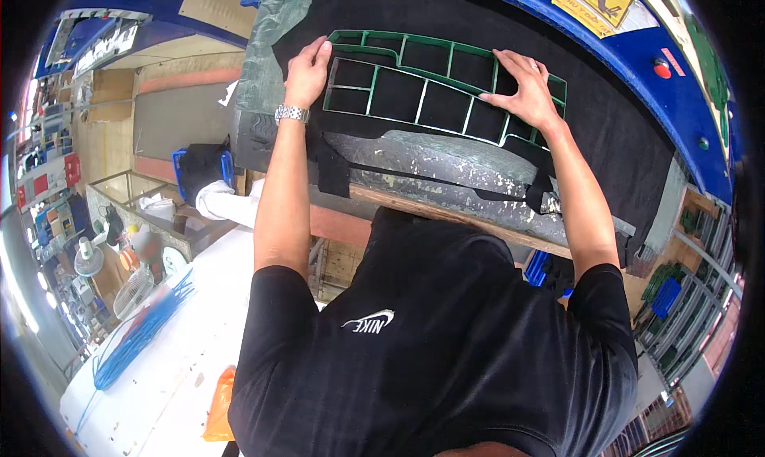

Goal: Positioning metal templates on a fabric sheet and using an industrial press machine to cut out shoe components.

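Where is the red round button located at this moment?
In the head view, the red button is at upper right, on the blue machine, below and to the right of the yellow warning sign and right of the right hand.

You're in a factory workshop. The signs surround you: a big blue machine (pixel 637 62) bearing 1 yellow warning sign (pixel 604 7) and 1 red button (pixel 662 69), black sheet material (pixel 610 138) spread out before you, and a metal rack (pixel 708 263) holding green pieces (pixel 661 276) to your right. On your left, a white worktable (pixel 163 401) carries blue cord (pixel 145 329) (at least 1 fan (pixel 134 291) stands beyond).
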`<state>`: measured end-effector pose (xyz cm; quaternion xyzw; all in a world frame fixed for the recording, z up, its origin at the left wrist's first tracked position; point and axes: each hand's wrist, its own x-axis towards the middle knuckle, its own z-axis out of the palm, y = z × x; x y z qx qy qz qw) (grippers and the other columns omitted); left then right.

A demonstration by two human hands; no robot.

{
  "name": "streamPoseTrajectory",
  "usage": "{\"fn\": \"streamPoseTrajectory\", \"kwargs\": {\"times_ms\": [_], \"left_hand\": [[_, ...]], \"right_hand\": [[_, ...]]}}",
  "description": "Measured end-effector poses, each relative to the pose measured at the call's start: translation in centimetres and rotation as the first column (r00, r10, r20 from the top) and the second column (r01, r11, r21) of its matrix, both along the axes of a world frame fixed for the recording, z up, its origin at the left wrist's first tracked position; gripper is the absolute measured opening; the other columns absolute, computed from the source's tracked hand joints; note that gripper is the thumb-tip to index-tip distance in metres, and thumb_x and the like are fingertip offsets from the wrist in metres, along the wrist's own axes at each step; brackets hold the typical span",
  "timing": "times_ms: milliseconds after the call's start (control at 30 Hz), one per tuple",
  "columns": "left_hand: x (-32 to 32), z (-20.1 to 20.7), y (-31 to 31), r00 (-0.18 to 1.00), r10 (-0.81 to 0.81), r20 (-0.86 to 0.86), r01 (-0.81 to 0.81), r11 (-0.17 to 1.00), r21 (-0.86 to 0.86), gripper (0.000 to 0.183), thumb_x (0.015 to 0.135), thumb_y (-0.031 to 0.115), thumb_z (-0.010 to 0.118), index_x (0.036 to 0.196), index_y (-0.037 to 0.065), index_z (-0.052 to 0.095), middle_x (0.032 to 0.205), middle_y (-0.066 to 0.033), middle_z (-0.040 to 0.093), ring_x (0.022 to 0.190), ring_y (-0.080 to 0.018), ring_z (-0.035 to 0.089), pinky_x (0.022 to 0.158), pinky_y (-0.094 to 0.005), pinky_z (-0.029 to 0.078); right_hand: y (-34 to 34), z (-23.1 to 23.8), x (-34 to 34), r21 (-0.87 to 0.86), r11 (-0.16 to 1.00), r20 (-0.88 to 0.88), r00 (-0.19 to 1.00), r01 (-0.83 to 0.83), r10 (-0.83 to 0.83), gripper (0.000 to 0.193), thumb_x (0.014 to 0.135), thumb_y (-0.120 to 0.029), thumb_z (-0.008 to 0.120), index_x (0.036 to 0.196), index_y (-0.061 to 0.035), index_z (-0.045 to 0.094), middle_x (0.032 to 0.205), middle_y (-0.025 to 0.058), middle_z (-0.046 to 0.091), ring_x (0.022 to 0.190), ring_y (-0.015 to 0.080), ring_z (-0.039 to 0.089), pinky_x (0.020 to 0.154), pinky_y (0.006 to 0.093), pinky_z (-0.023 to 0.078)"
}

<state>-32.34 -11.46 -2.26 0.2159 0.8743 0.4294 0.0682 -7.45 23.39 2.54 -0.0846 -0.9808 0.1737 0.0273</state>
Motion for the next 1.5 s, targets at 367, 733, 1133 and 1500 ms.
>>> {"fn": "streamPoseTrajectory", "kwargs": {"times_ms": [367, 733, 1133, 1500], "left_hand": [[-0.4, -0.9, -0.4, 0.998, -0.026, 0.058, 0.021, 0.996, 0.086, 0.033, 0.100, 0.028, 0.060, 0.124, 0.006, 0.069, 0.117, -0.0170, 0.072, 0.111, -0.0261, 0.068, 0.097, -0.0348, 0.049], [0.1, 0.5, 0.2, 0.959, -0.045, 0.280, 0.005, 0.990, 0.140, 0.039, 0.104, 0.028, 0.055, 0.131, 0.001, 0.063, 0.131, -0.0128, 0.066, 0.122, -0.0193, 0.059, 0.106, -0.0317, 0.042], [6.2, 3.9, 0.4, 0.899, 0.004, -0.439, -0.038, 0.997, -0.069, 0.037, 0.096, 0.022, 0.064, 0.125, -0.001, 0.063, 0.121, -0.0215, 0.065, 0.112, -0.0373, 0.061, 0.099, -0.0437, 0.047], [22.9, 1.7, 0.3, 0.816, -0.541, -0.207, 0.501, 0.838, -0.216, 0.033, 0.087, 0.031, 0.071, 0.115, 0.013, 0.071, 0.109, -0.0042, 0.066, 0.108, -0.0277, 0.058, 0.101, -0.0565, 0.036]], "right_hand": [[4.3, -2.0, 9.7, -0.269, 0.687, 0.073, 0.725, 0.676, -0.685, 0.040, 0.092, -0.038, 0.070, 0.110, -0.0013, 0.071, 0.076, 0.0116, 0.071, 0.068, 0.0200, 0.068, 0.070, 0.0324, 0.054], [3.9, -2.0, 11.3, -0.344, 0.710, 0.034, 0.763, 0.615, -0.645, 0.019, 0.090, -0.016, 0.069, 0.100, -0.0001, 0.072, 0.074, 0.0099, 0.069, 0.066, 0.0154, 0.067, 0.068, 0.0311, 0.053], [4.1, 0.8, 11.4, -0.244, 0.811, -0.236, 0.778, 0.532, -0.582, 0.034, 0.088, -0.024, 0.075, 0.111, 0.0008, 0.070, 0.092, 0.0148, 0.071, 0.077, 0.0218, 0.069, 0.074, 0.0339, 0.055], [-6.2, 11.8, -2.8, -0.096, 0.994, -0.555, 0.826, 0.051, -0.096, 0.022, 0.097, -0.020, 0.063, 0.104, 0.0003, 0.070, 0.091, 0.0166, 0.071, 0.084, 0.0286, 0.070, 0.075, 0.0354, 0.053]]}}
